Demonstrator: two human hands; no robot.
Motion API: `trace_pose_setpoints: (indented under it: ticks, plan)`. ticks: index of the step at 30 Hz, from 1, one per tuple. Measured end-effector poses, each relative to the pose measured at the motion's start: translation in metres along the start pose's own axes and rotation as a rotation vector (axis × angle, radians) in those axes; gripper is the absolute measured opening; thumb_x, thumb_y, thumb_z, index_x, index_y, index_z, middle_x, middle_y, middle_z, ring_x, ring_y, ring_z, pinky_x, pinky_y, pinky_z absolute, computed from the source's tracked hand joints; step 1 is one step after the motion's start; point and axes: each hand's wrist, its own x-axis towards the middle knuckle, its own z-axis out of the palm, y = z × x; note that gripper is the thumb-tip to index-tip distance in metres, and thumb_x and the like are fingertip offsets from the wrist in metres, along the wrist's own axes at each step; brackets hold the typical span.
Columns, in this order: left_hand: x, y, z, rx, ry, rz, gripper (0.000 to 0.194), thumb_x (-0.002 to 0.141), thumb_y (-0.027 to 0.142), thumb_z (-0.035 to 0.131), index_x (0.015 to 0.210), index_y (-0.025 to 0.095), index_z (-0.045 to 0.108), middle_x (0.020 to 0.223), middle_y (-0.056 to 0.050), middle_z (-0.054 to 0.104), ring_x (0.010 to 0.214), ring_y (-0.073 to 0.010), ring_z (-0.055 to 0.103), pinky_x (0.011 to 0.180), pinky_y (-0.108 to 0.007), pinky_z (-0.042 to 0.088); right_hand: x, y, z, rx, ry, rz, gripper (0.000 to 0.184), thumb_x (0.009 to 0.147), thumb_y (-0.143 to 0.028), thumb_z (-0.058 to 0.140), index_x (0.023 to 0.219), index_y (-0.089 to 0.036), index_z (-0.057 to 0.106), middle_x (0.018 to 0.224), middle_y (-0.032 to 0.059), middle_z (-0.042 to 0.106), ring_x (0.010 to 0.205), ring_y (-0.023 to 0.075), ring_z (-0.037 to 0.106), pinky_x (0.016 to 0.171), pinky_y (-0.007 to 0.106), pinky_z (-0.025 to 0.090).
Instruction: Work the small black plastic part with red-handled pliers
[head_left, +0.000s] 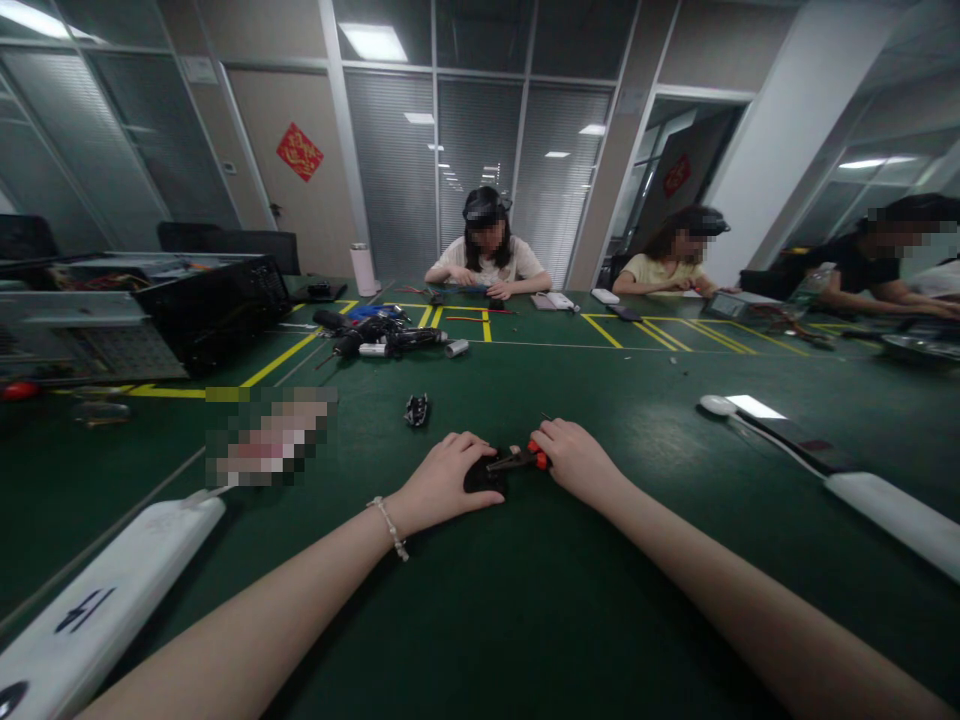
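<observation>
My left hand (444,482) grips a small black part (487,480) on the green tabletop, thumb along its near side and fingers over the far side. Much of that part lies under the fingers. In my right hand (579,462) is a pair of pliers with red-orange handles (538,454). Their dark jaws point left and reach the black part's right side; whether they bite on it is too small to tell. Beyond my left hand a second small black piece (417,410) rests on the table.
At the back left stands an open computer case (217,310), with a pile of tools and cables (390,332) beside it. A white power bank (112,600) flanks my left arm; another white device (892,515) with a cable lies right. Several people sit across the green table (570,385).
</observation>
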Motion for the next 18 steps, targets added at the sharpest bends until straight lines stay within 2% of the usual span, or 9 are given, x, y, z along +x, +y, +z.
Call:
trace_pose_setpoints:
  ticks: [18]
  plan:
    - [-0.0004, 0.0007, -0.0019, -0.021, -0.024, -0.02, 0.055, 0.071, 0.057, 0.054, 0.114, 0.025, 0.047, 0.114, -0.004, 0.048, 0.1, -0.0237, 0.045, 0.082, -0.038, 0.04, -0.0012, -0.0007, -0.0019, 0.012, 0.001, 0.025, 0.026, 0.069, -0.006, 0.049, 0.092, -0.014, 0.057, 0.091, 0.0086, 0.058, 0.083, 0.0191, 0.051, 0.073, 0.031, 0.04]
